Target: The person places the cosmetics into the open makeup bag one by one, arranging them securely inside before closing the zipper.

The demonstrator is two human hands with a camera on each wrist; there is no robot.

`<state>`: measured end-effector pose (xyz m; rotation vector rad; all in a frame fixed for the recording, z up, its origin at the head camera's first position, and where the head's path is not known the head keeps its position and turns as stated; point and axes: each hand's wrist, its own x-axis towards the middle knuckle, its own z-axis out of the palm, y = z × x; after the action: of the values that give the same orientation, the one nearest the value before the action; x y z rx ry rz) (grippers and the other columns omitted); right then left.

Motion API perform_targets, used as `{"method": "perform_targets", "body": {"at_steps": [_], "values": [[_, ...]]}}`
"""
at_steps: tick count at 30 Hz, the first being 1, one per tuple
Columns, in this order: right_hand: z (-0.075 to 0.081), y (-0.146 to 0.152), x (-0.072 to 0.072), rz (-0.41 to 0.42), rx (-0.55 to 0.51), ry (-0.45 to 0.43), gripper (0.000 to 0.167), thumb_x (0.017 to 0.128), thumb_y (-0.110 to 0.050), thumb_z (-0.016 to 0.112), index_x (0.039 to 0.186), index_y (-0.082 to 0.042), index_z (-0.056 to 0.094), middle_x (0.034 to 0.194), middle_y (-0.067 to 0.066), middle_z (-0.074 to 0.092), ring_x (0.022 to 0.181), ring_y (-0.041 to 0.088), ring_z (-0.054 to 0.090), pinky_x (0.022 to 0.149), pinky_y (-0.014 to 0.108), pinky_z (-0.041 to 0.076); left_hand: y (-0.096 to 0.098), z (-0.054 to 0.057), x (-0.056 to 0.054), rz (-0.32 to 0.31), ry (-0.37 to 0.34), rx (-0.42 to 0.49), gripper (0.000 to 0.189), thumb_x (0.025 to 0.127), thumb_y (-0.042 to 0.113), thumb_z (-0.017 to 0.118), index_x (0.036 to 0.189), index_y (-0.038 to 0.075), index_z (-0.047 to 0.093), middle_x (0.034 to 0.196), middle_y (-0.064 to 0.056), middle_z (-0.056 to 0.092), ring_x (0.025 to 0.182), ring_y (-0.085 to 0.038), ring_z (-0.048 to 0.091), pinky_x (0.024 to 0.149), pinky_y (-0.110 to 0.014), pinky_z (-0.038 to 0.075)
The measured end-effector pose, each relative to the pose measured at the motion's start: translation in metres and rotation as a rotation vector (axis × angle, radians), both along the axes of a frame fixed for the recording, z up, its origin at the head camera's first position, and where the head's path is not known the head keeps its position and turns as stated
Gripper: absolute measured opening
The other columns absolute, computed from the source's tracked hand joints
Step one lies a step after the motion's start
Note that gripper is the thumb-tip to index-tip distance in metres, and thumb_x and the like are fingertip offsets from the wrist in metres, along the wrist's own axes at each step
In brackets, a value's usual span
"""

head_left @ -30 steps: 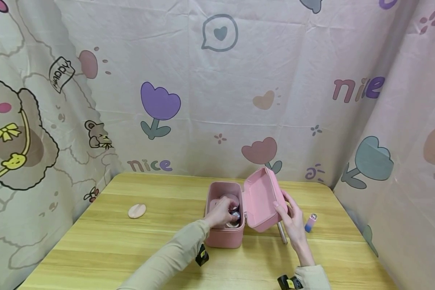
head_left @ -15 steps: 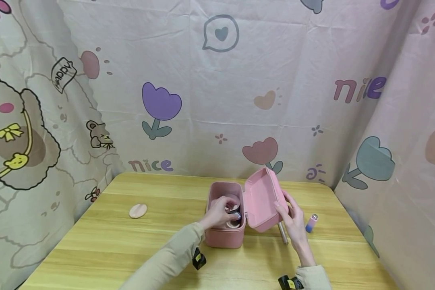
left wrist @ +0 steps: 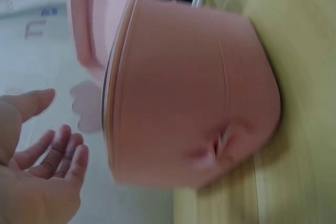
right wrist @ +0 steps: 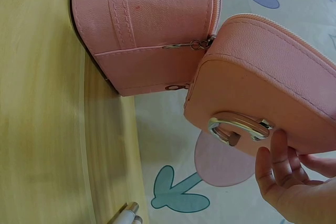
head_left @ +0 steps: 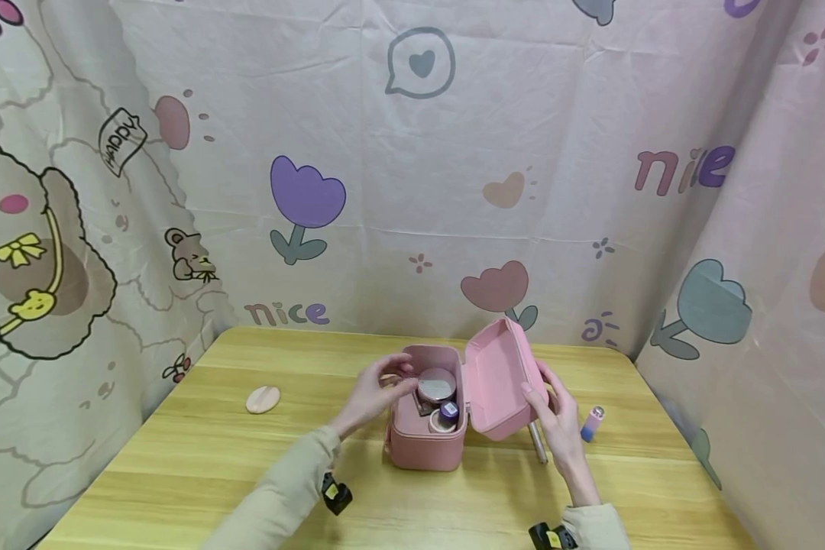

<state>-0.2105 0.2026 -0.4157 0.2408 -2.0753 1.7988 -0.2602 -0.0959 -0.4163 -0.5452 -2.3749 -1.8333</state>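
A pink zippered cosmetic case [head_left: 426, 452] stands on the table, its hinged lid [head_left: 500, 378] swung out to the right. My right hand [head_left: 558, 418] holds the lid's outer edge, thumb on the inner side and fingers on the outside, near the handle [right wrist: 239, 125]. At the case's left rim, my left hand [head_left: 376, 391] hovers with fingers loosely bent; the left wrist view shows nothing between thumb and fingers [left wrist: 55, 156]. Inside the case lie a round silver-rimmed compact [head_left: 436, 386], a small dark-purple-topped container [head_left: 449, 412] and a pale round item [head_left: 441, 422].
On the wooden table [head_left: 302, 473], a pale oval puff [head_left: 263, 399] lies to the left. Right of the case are a slim silver stick [head_left: 538, 443] and a pink-and-blue tube [head_left: 592, 425]. A printed curtain [head_left: 399, 153] hangs behind the table.
My left hand has let go of the purple-topped container and drawn up and left out of the case, uncovering its contents. The right hand keeps its hold on the lid.
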Motion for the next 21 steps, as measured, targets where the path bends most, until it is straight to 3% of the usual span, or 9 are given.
{"method": "perform_targets", "body": {"at_steps": [7,14,18,21], "values": [[-0.001,0.001,-0.001,-0.003,0.002,-0.001,0.049,0.1,-0.008,0.056,0.147,-0.001,0.047,0.123,-0.003,0.053,0.096,0.001,0.066,0.074,0.019,0.059,-0.039,-0.003,-0.004,0.156,0.091,0.015,0.046,0.088,0.009,0.075,0.13,-0.002,0.061,0.115,-0.024,0.067,0.104,-0.026,0.062,0.102,-0.039,0.053],[-0.001,0.0,0.0,-0.003,0.009,-0.001,0.049,0.1,-0.008,0.056,0.148,-0.001,0.046,0.124,-0.002,0.052,0.096,0.0,0.066,0.075,0.019,0.059,-0.074,-0.01,-0.003,0.348,0.032,0.11,0.044,0.091,0.011,0.073,0.131,-0.001,0.06,0.118,-0.019,0.064,0.094,-0.007,0.055,0.092,-0.015,0.049],[-0.001,0.0,0.001,0.005,0.01,0.01,0.049,0.1,-0.007,0.056,0.148,-0.001,0.046,0.125,0.001,0.051,0.097,0.0,0.065,0.075,0.018,0.058,-0.093,-0.012,-0.001,0.447,-0.002,0.117,0.046,0.091,0.015,0.074,0.133,0.004,0.059,0.121,-0.013,0.061,0.099,-0.007,0.052,0.093,-0.014,0.044],[-0.002,0.0,0.0,0.009,0.005,0.011,0.05,0.1,-0.007,0.056,0.148,-0.001,0.045,0.126,0.002,0.051,0.097,-0.001,0.065,0.075,0.018,0.058,-0.109,-0.017,0.0,0.532,-0.016,0.099,0.051,0.09,0.016,0.075,0.136,0.005,0.056,0.126,-0.011,0.058,0.105,-0.009,0.048,0.099,-0.021,0.039]]}}
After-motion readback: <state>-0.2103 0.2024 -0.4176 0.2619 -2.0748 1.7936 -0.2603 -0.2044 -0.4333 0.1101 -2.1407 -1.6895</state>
